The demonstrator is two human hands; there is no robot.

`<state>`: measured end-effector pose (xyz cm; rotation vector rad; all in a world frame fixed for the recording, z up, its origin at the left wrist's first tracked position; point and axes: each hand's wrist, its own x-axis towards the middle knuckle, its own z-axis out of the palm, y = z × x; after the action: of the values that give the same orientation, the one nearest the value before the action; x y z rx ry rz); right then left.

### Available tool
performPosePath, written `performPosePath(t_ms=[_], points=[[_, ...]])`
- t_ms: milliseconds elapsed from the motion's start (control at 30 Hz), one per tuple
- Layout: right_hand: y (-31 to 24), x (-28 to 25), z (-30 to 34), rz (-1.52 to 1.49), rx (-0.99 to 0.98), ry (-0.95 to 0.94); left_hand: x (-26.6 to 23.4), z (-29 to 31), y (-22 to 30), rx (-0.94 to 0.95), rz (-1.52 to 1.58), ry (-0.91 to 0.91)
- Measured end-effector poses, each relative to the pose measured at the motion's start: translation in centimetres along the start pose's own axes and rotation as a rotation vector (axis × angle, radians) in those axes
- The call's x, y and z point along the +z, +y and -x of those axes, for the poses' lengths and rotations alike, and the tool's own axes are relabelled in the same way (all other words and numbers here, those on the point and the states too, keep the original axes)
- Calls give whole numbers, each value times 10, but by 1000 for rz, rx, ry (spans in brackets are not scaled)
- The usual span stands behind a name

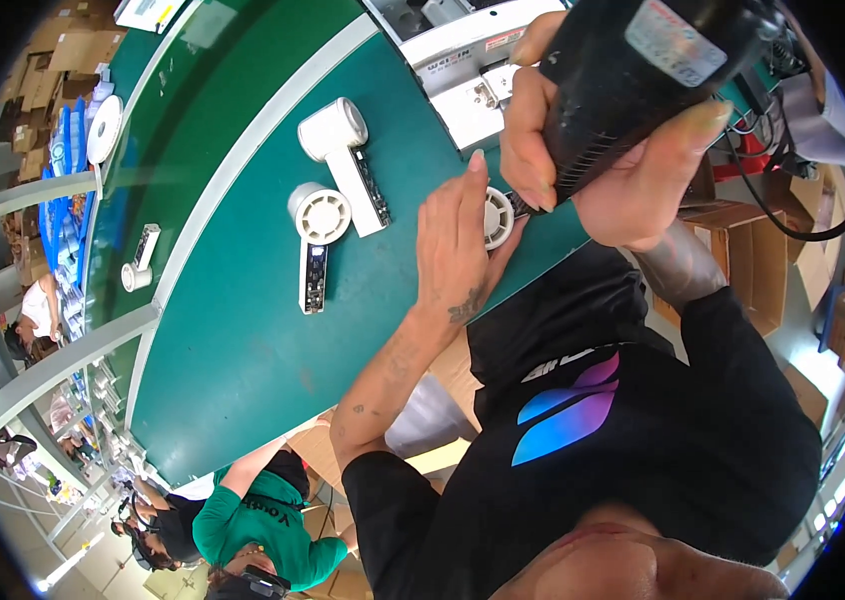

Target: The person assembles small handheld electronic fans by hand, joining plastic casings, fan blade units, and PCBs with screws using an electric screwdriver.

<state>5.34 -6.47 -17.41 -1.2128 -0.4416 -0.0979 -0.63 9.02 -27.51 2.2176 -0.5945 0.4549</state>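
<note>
Gripped tight in my right hand [603,150], the black power tool [643,70] sits closest; my left hand [458,245] lies flat, fingers extended, on a white fan unit [496,217] at the green bench [243,340] edge; two more white fans [338,165] lie nearby; cardboard boxes [743,250] stand right, contents not discernible.

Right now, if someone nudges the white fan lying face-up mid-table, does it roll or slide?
The fan probably slides rather than rolls: its round head lies flat and the long handle would block rolling. Likely light, rigid plastic. The smooth green table suggests little friction.
</note>
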Motion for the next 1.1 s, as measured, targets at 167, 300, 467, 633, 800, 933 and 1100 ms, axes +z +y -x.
performPosePath(t_ms=[167, 300, 467, 633, 800, 933, 1100], points=[[3, 0, 2, 23, 30, 39, -1, 1, -1, -6, -34, -53], [-13, 2, 4, 150, 205, -47, 1, 2, -2, 5, -19, 0], [-2, 5, 14, -14, 152, 14, -3, 0, -1, -41, 17, -76], [-2, 2, 18, -17, 144, -73, -6, -1, 0, -37, 32, -56], [2, 1, 24, -92, 65, -17, -6, -3, -1, 36, -29, -39], [-5, -39, 16, -646, -217, 14, -27, -7, 3, 25, -98, -70], [-16, -89, 48, -589, -137, 399, -108, 11, -5, 258, -348, 291]])
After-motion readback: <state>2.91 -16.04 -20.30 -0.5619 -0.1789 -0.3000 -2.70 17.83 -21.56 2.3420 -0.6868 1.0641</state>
